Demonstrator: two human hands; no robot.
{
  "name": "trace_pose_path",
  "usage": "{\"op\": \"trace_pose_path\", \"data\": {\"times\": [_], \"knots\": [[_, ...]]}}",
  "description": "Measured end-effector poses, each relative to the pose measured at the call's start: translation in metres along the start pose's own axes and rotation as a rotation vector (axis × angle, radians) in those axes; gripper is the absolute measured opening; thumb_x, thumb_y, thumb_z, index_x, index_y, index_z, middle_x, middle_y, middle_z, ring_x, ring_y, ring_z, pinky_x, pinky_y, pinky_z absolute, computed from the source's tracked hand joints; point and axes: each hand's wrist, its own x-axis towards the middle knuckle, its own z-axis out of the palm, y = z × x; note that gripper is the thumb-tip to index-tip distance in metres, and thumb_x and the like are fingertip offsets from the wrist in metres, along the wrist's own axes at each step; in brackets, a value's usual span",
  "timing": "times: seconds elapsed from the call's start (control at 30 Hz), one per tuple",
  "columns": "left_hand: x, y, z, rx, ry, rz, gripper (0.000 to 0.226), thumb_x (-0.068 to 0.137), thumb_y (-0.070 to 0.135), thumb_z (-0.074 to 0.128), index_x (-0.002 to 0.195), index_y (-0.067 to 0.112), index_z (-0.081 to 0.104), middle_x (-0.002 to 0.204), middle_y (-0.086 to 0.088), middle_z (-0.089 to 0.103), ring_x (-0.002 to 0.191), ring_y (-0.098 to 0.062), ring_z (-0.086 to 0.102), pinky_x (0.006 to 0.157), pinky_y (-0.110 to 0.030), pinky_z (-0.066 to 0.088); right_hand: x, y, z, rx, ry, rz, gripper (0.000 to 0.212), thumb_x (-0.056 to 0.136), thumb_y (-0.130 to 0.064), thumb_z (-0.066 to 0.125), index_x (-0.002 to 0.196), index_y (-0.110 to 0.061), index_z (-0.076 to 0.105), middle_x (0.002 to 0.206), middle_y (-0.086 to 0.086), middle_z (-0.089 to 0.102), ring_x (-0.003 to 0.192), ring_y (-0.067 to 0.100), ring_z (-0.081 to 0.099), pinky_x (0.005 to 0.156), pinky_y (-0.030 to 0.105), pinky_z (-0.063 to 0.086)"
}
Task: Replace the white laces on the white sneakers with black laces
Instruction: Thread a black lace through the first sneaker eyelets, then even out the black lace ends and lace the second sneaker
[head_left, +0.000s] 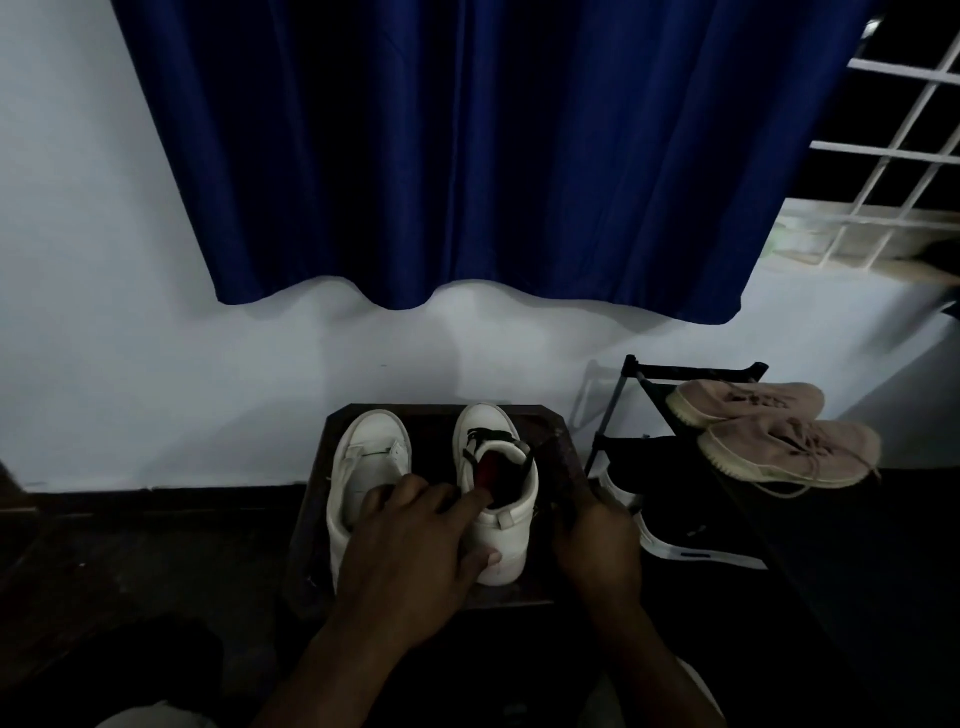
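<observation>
Dim light: the fingers of my right hand (592, 540) vanish in shadow beside the right white leather sneaker (506, 540), so I can't tell its grip. A black metal rack (691, 371) with pink knit shoes (769, 447) stands to the right. My left hand (415, 540) lies spread and relaxed across both heels, also touching the left white leather sneaker (369, 447), on the dark wooden stool (563, 457). A black lace (488, 432) crosses the right sneaker's front.

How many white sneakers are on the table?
2, side by side on the table: left sneaker under the left hand, right sneaker showing black lace. None seems hidden.
</observation>
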Motion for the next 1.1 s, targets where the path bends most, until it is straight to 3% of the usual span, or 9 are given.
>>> {"op": "trace_pose_path", "data": {"times": [0.13,0.37,0.47,0.57,0.67,0.73,0.9,1.0,1.1], "knots": [[0.0,0.0,0.0,0.007,0.001,-0.006,0.052,0.083,0.068,0.052,0.13,0.045,0.055,0.11,0.018,0.069,0.108,-0.016,0.059,0.084,-0.042,0.045,-0.007,-0.005,-0.004,0.026,-0.008,-0.015,0.038,0.088,-0.026,0.065,0.125,-0.015,0.067,0.096,0.012,0.071,0.086,0.036,0.068,0.069,0.042,0.056],[-0.003,0.001,-0.002,-0.002,-0.006,0.004,0.053,0.082,0.066,0.055,0.131,0.044,0.056,0.112,0.019,0.069,0.109,-0.015,0.058,0.084,-0.04,0.047,-0.011,0.0,-0.005,-0.099,-0.09,-0.008,0.032,0.083,-0.025,0.068,0.113,-0.013,0.069,0.1,0.012,0.07,0.089,0.039,0.068,0.073,0.046,0.056],[-0.003,0.002,-0.004,-0.007,-0.014,0.0,0.054,0.081,0.066,0.056,0.13,0.045,0.055,0.112,0.02,0.069,0.109,-0.015,0.058,0.084,-0.039,0.047,-0.007,0.007,-0.011,0.16,-0.045,0.141,0.008,0.089,-0.013,0.065,0.094,-0.011,0.072,0.094,0.01,0.072,0.092,0.036,0.069,0.073,0.039,0.051],[-0.002,0.002,-0.005,-0.007,0.011,0.009,0.054,0.077,0.066,0.061,0.127,0.044,0.058,0.11,0.019,0.07,0.114,-0.017,0.058,0.086,-0.041,0.044,-0.004,-0.001,-0.027,0.48,0.017,0.278,0.011,0.099,-0.009,0.062,0.091,-0.01,0.069,0.086,0.004,0.07,0.091,0.031,0.068,0.073,0.032,0.041],[0.001,0.003,-0.004,0.041,0.039,0.046,0.052,0.071,0.064,0.068,0.118,0.042,0.064,0.106,0.018,0.072,0.128,-0.027,0.056,0.093,-0.045,0.033,-0.004,-0.024,-0.043,0.728,0.023,0.276,0.014,0.103,-0.012,0.059,0.09,-0.017,0.064,0.079,-0.003,0.075,0.082,0.017,0.071,0.076,0.038,0.052],[0.006,0.006,-0.004,0.075,0.024,0.061,0.05,0.065,0.061,0.074,0.11,0.041,0.068,0.101,0.015,0.072,0.13,-0.033,0.055,0.099,-0.052,0.029,-0.001,-0.042,-0.054,0.804,0.039,0.219,0.016,0.101,-0.011,0.062,0.089,-0.02,0.065,0.078,-0.007,0.076,0.073,0.007,0.07,0.072,0.034,0.052],[0.019,0.016,-0.003,0.124,0.005,0.112,0.048,0.057,0.05,0.084,0.101,0.035,0.074,0.091,0.009,0.073,0.131,-0.032,0.048,0.106,-0.063,0.024,0.014,-0.082,-0.072,0.817,0.009,0.08,0.018,0.099,-0.016,0.066,0.088,-0.03,0.066,0.08,-0.007,0.076,0.076,0.009,0.073,0.074,0.036,0.059],[0.027,0.02,-0.001,0.123,0.002,0.148,0.044,0.064,0.045,0.077,0.106,0.032,0.076,0.097,0.01,0.074,0.131,-0.029,0.047,0.11,-0.06,0.021,0.026,-0.092,-0.072,0.652,0.003,-0.005,0.007,0.093,-0.028,0.067,0.087,-0.03,0.067,0.084,-0.009,0.075,0.077,0.004,0.071,0.074,0.035,0.059],[0.033,0.032,0.002,0.101,-0.028,0.166,0.036,0.064,0.044,0.074,0.098,0.029,0.076,0.091,0.008,0.074,0.126,-0.027,0.05,0.108,-0.057,0.026,0.039,-0.092,-0.08,0.498,-0.017,-0.01,0.014,0.093,-0.027,0.069,0.08,-0.029,0.066,0.072,-0.012,0.073,0.065,-0.001,0.065,0.066,0.029,0.056]]}}
